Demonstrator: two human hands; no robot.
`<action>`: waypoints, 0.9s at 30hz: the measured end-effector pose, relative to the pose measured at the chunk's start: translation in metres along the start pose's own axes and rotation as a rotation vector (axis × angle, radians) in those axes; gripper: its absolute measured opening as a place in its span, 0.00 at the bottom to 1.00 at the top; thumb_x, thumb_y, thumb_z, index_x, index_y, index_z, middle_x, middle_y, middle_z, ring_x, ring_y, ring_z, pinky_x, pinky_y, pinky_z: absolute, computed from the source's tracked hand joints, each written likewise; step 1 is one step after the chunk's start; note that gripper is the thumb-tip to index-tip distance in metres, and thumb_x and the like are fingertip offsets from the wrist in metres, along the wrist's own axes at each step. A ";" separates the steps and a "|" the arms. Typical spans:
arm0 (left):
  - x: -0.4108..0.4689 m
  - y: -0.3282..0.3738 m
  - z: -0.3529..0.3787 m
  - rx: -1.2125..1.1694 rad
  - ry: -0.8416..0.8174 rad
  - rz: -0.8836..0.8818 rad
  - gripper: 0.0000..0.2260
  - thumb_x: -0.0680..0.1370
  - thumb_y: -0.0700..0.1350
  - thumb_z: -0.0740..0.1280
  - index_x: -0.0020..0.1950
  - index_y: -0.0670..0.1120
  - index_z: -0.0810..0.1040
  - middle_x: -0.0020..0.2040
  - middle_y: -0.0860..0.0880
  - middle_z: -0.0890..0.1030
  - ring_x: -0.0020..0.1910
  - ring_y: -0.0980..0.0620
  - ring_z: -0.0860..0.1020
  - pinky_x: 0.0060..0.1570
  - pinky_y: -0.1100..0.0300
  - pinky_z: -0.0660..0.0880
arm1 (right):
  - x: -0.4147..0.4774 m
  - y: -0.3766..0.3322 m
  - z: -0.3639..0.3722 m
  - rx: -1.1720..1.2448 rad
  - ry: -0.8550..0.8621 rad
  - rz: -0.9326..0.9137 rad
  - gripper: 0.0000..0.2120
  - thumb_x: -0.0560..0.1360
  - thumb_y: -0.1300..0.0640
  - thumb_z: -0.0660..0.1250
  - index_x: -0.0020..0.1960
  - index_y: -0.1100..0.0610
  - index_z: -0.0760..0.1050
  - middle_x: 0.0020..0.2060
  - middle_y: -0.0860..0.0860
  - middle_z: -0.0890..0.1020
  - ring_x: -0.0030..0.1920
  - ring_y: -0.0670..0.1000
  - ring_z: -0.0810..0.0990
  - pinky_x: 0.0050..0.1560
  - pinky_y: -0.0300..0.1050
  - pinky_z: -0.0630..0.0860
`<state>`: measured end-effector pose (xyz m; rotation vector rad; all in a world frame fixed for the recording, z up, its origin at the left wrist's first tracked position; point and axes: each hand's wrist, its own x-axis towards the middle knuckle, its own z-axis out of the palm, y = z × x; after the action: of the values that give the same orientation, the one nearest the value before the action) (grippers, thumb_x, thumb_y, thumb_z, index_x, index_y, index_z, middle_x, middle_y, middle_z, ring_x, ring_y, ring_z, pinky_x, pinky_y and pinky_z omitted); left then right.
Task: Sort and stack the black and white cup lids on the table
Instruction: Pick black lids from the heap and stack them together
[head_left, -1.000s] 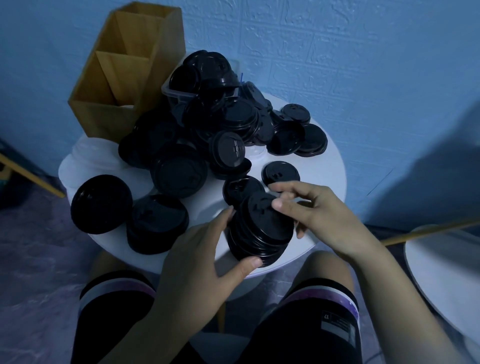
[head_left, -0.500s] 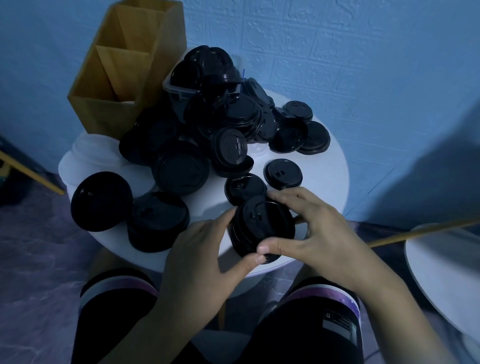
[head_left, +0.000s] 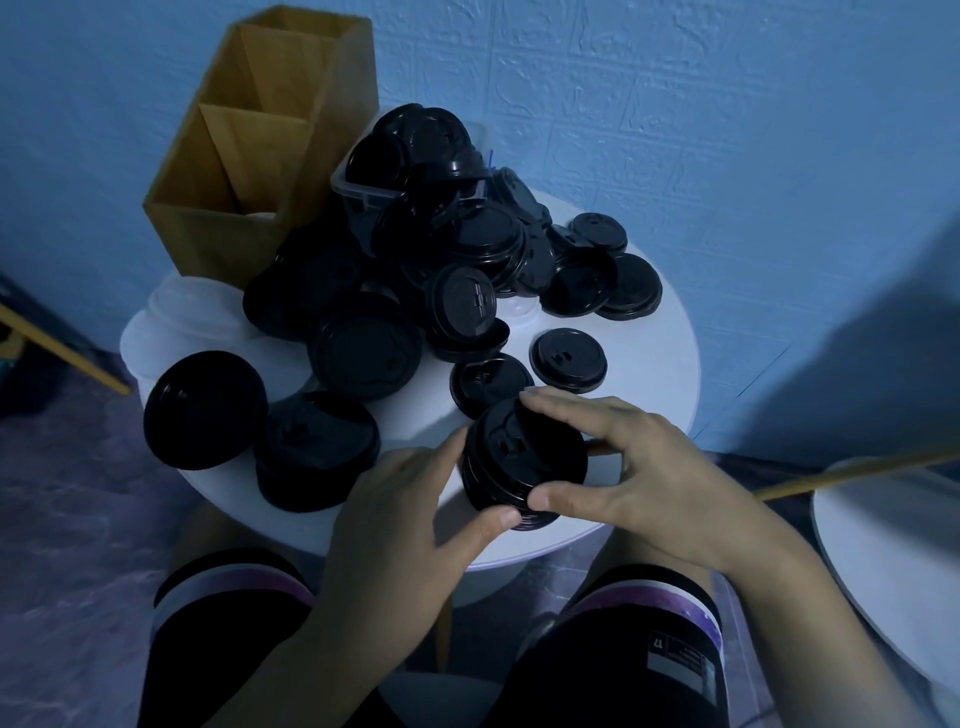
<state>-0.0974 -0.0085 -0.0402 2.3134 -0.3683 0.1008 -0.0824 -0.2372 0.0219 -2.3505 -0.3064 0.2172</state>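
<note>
Right now squaring up a short stack of black lids (head_left: 524, 462) at lower centre of the frame, on the near edge of the round white table (head_left: 654, 332). Clasped from both sides, apparently to line up the rims and stop the nested pile from leaning. Left hand (head_left: 400, 525) closing in from lower left, thumb tip against the bottom rim, forefinger curved against the stack's left side. Right hand (head_left: 639, 467) arched over from the right, thumb at the lower rim, fingertips on the top lid's far edge. Both curled narrowly round the stack, gripping nothing else. Stack lodged directly between the two palms, touching both. Just beyond it, toward frame centre, two single black lids (head_left: 568, 358) lying flat, probably next to go on. Higher up, a loose heap of black lids (head_left: 467, 244) spilling from a clear plastic tub (head_left: 358, 195) beside a wooden divided box (head_left: 270, 135) at upper left. At left, another black stack (head_left: 317, 447) and pale white lids (head_left: 187, 317), seemingly kept apart by colour.
</note>
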 end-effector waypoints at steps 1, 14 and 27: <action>0.000 0.000 -0.001 0.002 -0.006 0.003 0.30 0.72 0.72 0.60 0.74 0.69 0.64 0.53 0.64 0.77 0.57 0.66 0.69 0.54 0.68 0.67 | 0.000 0.000 0.000 -0.005 -0.003 -0.006 0.36 0.68 0.41 0.79 0.73 0.33 0.70 0.67 0.22 0.67 0.71 0.31 0.67 0.76 0.40 0.64; 0.001 0.001 0.001 -0.031 -0.008 -0.028 0.31 0.67 0.71 0.65 0.70 0.71 0.66 0.51 0.64 0.75 0.56 0.63 0.71 0.55 0.56 0.74 | 0.005 0.000 0.002 -0.113 -0.013 -0.063 0.33 0.70 0.39 0.77 0.72 0.30 0.68 0.73 0.28 0.67 0.74 0.32 0.61 0.77 0.40 0.60; 0.000 0.001 0.004 0.035 0.047 -0.009 0.30 0.69 0.70 0.68 0.69 0.68 0.68 0.48 0.70 0.73 0.53 0.65 0.69 0.51 0.63 0.70 | 0.003 -0.013 0.006 -0.226 0.041 -0.034 0.36 0.68 0.36 0.75 0.74 0.34 0.67 0.68 0.31 0.73 0.68 0.34 0.70 0.66 0.27 0.64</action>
<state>-0.0979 -0.0118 -0.0420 2.3431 -0.3348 0.1583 -0.0832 -0.2231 0.0268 -2.5665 -0.3673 0.1236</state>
